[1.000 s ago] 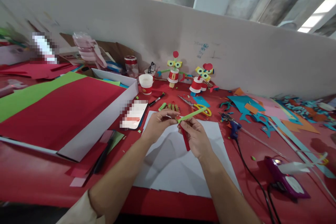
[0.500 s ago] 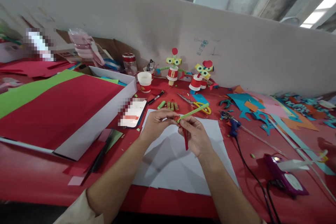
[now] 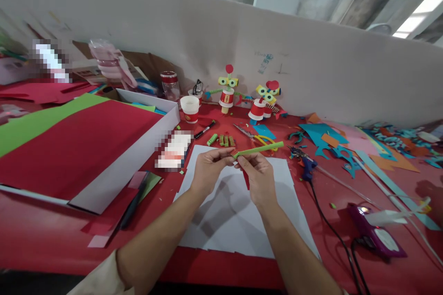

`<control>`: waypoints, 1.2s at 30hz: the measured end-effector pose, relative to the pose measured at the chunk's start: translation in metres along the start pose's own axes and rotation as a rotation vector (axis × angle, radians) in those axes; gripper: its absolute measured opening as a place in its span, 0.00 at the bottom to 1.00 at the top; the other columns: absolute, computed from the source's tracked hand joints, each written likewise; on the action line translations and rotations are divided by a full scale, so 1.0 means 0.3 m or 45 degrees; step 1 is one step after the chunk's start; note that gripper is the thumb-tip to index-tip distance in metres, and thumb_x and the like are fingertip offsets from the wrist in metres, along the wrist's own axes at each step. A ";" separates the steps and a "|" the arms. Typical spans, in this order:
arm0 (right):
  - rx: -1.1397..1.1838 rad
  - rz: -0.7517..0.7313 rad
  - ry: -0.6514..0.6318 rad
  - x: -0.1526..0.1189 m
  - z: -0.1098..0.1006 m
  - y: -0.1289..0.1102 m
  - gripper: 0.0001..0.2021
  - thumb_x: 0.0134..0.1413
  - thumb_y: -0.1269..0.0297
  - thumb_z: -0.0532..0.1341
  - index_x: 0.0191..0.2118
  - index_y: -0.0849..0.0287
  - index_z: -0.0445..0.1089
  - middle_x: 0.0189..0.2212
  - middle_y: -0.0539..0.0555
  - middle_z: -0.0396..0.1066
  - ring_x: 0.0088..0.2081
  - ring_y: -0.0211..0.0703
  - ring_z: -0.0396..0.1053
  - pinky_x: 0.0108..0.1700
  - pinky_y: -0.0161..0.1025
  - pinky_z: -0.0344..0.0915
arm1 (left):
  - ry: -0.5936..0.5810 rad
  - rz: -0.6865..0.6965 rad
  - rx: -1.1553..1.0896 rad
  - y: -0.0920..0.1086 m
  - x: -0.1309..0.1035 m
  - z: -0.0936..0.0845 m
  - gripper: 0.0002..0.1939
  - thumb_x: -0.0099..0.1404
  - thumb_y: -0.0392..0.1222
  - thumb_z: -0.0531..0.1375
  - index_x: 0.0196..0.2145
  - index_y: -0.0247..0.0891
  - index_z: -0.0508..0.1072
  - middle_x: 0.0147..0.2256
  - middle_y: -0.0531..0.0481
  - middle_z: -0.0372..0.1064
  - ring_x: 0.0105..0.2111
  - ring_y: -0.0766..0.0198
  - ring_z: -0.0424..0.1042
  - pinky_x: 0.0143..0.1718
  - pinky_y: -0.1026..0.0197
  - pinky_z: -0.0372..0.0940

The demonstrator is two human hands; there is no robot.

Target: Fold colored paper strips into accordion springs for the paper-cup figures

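Note:
Between my two hands is a small folded piece made of a green paper strip [image 3: 261, 148] and a red paper strip [image 3: 246, 179]. My left hand [image 3: 212, 166] pinches the folded end with thumb and fingers. My right hand [image 3: 258, 173] grips the strips right beside it, fingertips almost touching those of the left. The green strip's free end points right; the red one hangs down, partly behind my right fingers. Below both hands lies white paper [image 3: 221, 221]. Just beyond them are folded green-and-red paper springs [image 3: 226, 140] and a rolled green one [image 3: 212, 139].
Yellow-handled scissors [image 3: 266, 143] lie past my right hand, with a blue glue gun [image 3: 308, 166] and purple power socket [image 3: 377, 230] farther right. A white box [image 3: 124, 161] holding coloured paper stands left. Paper-cup figures [image 3: 226, 97] and a paper cup [image 3: 189, 109] stand at the back.
The green strip's free end has swung down and to the right, now lying flatter. The hanging red strip shows less below my right hand. Both hands keep their pinch.

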State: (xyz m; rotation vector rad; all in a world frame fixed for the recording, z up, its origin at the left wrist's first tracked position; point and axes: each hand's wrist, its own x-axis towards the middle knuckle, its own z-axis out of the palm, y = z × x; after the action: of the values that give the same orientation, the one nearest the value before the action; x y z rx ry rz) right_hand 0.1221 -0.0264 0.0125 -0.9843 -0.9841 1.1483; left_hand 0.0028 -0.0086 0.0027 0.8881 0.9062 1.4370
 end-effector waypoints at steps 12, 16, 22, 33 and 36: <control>-0.092 -0.154 -0.053 -0.005 0.000 -0.007 0.05 0.48 0.64 0.65 0.34 0.56 0.71 0.28 0.49 0.74 0.31 0.40 0.71 0.39 0.40 0.69 | -0.050 -0.061 -0.055 0.013 -0.012 0.005 0.15 0.46 0.40 0.70 0.35 0.36 0.80 0.26 0.49 0.76 0.25 0.65 0.72 0.34 0.56 0.71; -0.093 -0.186 -0.077 -0.011 0.006 -0.011 0.06 0.50 0.64 0.64 0.37 0.56 0.73 0.31 0.51 0.75 0.34 0.41 0.72 0.41 0.41 0.69 | -0.070 -0.076 -0.092 0.019 -0.013 0.010 0.16 0.46 0.41 0.70 0.35 0.36 0.80 0.28 0.49 0.77 0.27 0.65 0.73 0.35 0.57 0.71; -0.140 -0.154 0.001 -0.011 0.009 -0.016 0.06 0.49 0.62 0.65 0.34 0.57 0.74 0.29 0.50 0.75 0.33 0.41 0.72 0.41 0.42 0.70 | -0.090 -0.024 -0.038 0.013 -0.008 0.002 0.14 0.49 0.41 0.70 0.36 0.38 0.80 0.31 0.49 0.77 0.29 0.65 0.72 0.37 0.58 0.70; -0.025 -0.092 -0.034 -0.011 0.001 -0.008 0.06 0.50 0.61 0.64 0.34 0.58 0.71 0.29 0.50 0.74 0.33 0.41 0.72 0.42 0.43 0.70 | -0.137 0.009 -0.014 0.023 -0.015 0.008 0.13 0.50 0.40 0.69 0.35 0.37 0.79 0.30 0.50 0.77 0.29 0.64 0.73 0.38 0.56 0.71; 0.044 -0.074 -0.056 -0.010 0.003 -0.004 0.06 0.51 0.62 0.64 0.34 0.57 0.72 0.28 0.49 0.73 0.33 0.40 0.71 0.42 0.42 0.69 | -0.138 0.047 0.026 0.036 -0.020 0.010 0.12 0.50 0.39 0.68 0.35 0.37 0.79 0.29 0.50 0.76 0.29 0.64 0.73 0.37 0.57 0.71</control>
State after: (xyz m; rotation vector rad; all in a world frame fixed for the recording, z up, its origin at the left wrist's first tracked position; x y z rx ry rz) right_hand 0.1210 -0.0295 0.0136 -0.9006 -1.0183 1.1394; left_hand 0.0015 -0.0149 0.0136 0.9931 0.8285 1.3990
